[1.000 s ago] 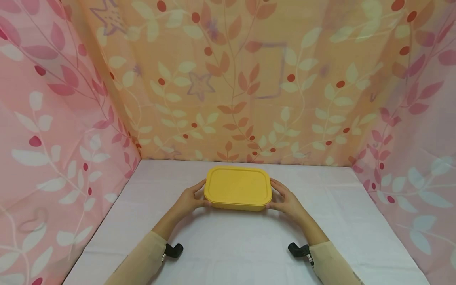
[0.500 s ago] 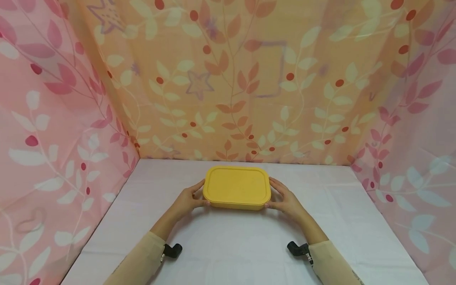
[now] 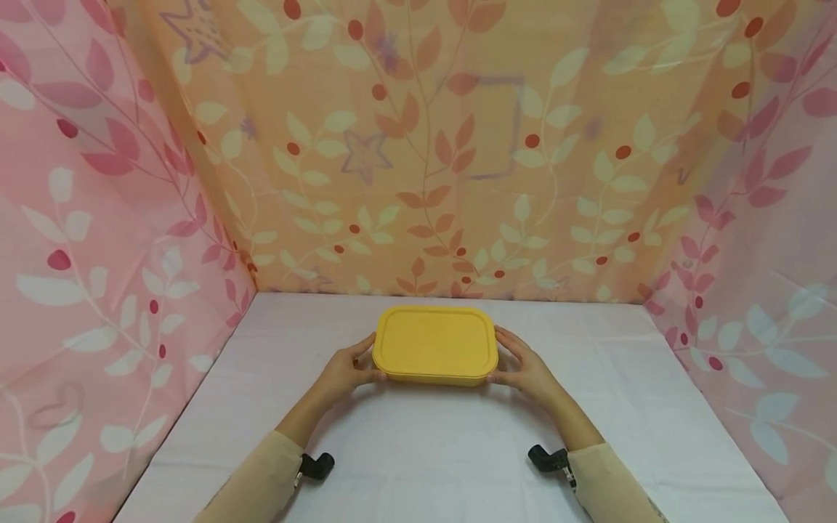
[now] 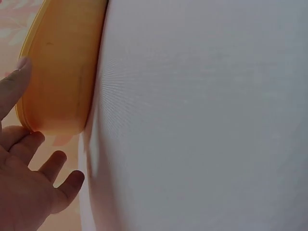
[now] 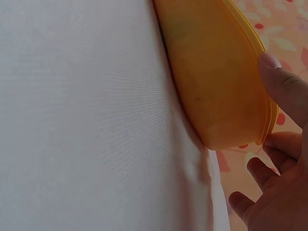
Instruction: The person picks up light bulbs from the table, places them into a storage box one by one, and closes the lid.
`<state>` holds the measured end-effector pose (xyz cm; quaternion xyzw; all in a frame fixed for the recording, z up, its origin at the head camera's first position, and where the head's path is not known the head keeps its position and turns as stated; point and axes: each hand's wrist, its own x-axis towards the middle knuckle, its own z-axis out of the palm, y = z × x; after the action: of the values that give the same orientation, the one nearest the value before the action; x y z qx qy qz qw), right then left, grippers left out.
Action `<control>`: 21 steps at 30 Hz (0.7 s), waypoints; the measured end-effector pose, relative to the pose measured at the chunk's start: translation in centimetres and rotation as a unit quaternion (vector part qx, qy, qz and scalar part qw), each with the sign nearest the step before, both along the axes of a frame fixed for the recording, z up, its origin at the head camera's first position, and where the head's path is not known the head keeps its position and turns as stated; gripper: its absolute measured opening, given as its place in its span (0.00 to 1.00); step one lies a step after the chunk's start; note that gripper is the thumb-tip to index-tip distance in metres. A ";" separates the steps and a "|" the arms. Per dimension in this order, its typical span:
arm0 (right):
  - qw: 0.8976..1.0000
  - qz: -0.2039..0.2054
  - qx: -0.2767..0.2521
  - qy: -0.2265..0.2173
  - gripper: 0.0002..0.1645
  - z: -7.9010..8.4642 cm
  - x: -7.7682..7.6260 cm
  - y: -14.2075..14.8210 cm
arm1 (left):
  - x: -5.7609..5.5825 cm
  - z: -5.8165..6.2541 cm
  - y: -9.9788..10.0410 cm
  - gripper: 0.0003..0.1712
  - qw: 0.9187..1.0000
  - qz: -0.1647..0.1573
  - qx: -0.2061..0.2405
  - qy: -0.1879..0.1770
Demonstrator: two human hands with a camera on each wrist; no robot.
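A yellow rectangular food container (image 3: 435,343) with rounded corners and a lid on sits on the white cloth, toward the back of the table. My left hand (image 3: 344,369) grips its left end, thumb at the near corner and forefinger on the far side. At the right end my right hand (image 3: 531,369) holds it in the same mirrored way. In the left wrist view the thumb (image 4: 15,86) lies along the lid's rim, and the lower fingers stand off the wall. Likewise, the right wrist view has the thumb (image 5: 284,82) on the rim. What is inside the container is hidden.
White cloth (image 3: 431,450) covers the table. A patterned orange curtain (image 3: 418,181) stands behind it, with pink leafy curtains (image 3: 118,254) along both sides. Black wrist cameras (image 3: 317,465) stick out inward from the beige sleeves (image 3: 255,479).
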<state>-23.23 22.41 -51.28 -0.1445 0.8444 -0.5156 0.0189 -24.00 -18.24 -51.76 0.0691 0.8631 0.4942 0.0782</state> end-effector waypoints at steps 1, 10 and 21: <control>1.000 0.001 -0.001 0.001 0.61 0.0 0.0 0.0 | 0.1 0.0 0.0 0.57 1.000 -0.001 -0.002 0.000; 1.000 0.008 0.006 0.012 0.61 0.2 0.2 -0.2 | 0.4 0.0 -0.3 0.55 1.000 -0.002 0.003 0.005; 1.000 0.011 0.002 -0.010 0.57 3.0 1.6 -1.1 | -0.3 0.3 0.1 0.57 1.000 0.001 -0.009 0.007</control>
<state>-21.63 21.32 -48.27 -0.1483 0.8436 -0.5150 0.0335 -24.26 -18.13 -51.49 0.0704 0.8683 0.4857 0.0723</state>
